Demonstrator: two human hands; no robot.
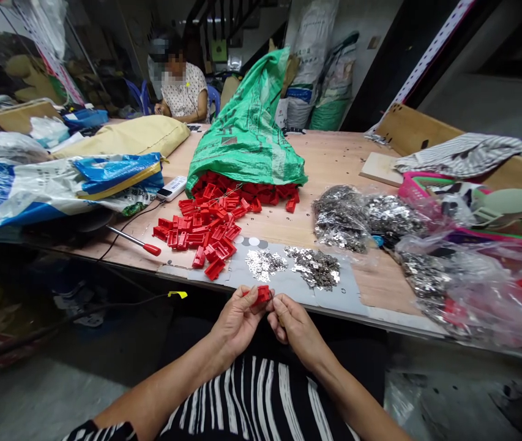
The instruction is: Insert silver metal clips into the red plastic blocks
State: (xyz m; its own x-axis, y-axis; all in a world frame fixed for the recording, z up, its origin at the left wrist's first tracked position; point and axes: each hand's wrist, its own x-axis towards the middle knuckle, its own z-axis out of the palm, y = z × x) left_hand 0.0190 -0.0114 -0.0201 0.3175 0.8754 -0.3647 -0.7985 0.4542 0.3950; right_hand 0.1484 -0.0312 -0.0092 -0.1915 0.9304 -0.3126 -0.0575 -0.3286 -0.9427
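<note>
As far as can be seen, has only one red part [264, 294] in work, held up at the near edge of the table [334, 159] and clamped in the fingers of the left hand [235, 321]. Holds the fingers of the right hand [295, 324] pinched together beside its end; cannot tell whether on a small piece. Judging by the heap of loose red parts [196, 229] at the mouth of the green sack [251, 135], looks to have much left; cannot tell finished from unfinished there. Has near the hands a bright metal pile [265, 264] and a darker metal pile [318, 269], plus clear bags of metal pieces [341, 211] to the right. Has a red-handled rod [151, 250] left of the heap, well apart from the hands, and the bulky sack in the way of the table's far side. Faces a co-worker [191, 92] seated beyond.
</note>
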